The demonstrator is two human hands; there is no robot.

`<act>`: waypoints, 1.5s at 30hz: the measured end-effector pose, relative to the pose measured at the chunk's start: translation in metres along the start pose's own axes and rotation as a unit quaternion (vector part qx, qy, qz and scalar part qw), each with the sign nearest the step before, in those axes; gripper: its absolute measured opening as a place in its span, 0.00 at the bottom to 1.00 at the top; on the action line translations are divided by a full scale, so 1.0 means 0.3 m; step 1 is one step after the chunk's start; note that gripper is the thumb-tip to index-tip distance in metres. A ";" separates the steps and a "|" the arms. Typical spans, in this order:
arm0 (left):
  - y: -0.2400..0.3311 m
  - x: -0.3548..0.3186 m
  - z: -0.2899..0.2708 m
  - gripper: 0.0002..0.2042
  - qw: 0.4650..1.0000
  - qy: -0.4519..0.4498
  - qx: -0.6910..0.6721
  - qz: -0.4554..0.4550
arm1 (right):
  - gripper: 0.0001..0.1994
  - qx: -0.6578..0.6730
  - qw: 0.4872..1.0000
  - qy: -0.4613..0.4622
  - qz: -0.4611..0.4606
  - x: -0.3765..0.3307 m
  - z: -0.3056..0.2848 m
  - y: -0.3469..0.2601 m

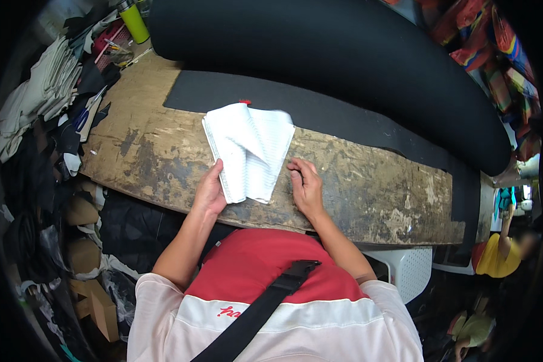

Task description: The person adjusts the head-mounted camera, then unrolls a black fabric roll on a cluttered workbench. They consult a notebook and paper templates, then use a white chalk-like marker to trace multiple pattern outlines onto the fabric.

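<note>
A notebook of lined white pages (228, 145) is spread over the worktable in front of me, one leaf lifted and curling across the middle. My left hand (211, 188) grips its lower left edge, thumb on top of the page and the other fingers hidden beneath. Just off the right-hand page is my right hand (306, 181), its fingers loosely bent and slightly apart, with nothing visible in it. A small tuft of red thread (245, 101) shows at the notebook's top edge.
A large black fabric roll (320, 54) lies along the far side of the worn wooden table (151, 139), its loose end under it. Folded cloth (36, 90), scissors (89, 108) and a green bottle (134, 23) are left. A white plastic chair (411, 271) and a person in yellow (498, 256) are right.
</note>
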State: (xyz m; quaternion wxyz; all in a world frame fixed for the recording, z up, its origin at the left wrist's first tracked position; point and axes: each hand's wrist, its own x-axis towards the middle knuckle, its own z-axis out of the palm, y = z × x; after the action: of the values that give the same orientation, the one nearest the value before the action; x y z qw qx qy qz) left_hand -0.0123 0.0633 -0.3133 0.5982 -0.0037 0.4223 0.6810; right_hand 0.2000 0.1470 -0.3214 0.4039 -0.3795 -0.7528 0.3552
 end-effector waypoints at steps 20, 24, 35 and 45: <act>-0.068 -0.075 0.090 0.22 0.998 -0.044 -0.024 -0.023 | 0.22 0.206 0.971 0.062 0.101 0.003 -0.005 0.057; -0.013 -0.034 0.032 0.19 0.991 -0.113 0.073 0.013 | 0.20 0.181 0.975 0.058 0.117 -0.001 -0.005 0.059; 0.089 0.043 -0.099 0.18 0.971 -0.146 0.188 -0.022 | 0.24 0.169 0.980 0.051 0.094 -0.012 -0.015 0.066; 0.058 0.011 -0.105 0.33 0.995 -0.079 0.045 0.032 | 0.21 0.053 0.998 0.029 0.020 -0.001 -0.030 0.048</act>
State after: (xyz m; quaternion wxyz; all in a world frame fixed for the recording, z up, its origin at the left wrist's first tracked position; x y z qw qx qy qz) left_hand -0.0432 0.0488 -0.3254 0.6075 0.0903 0.4037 0.6781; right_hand 0.2122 0.1555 -0.3297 0.4377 -0.3832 -0.7131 0.3913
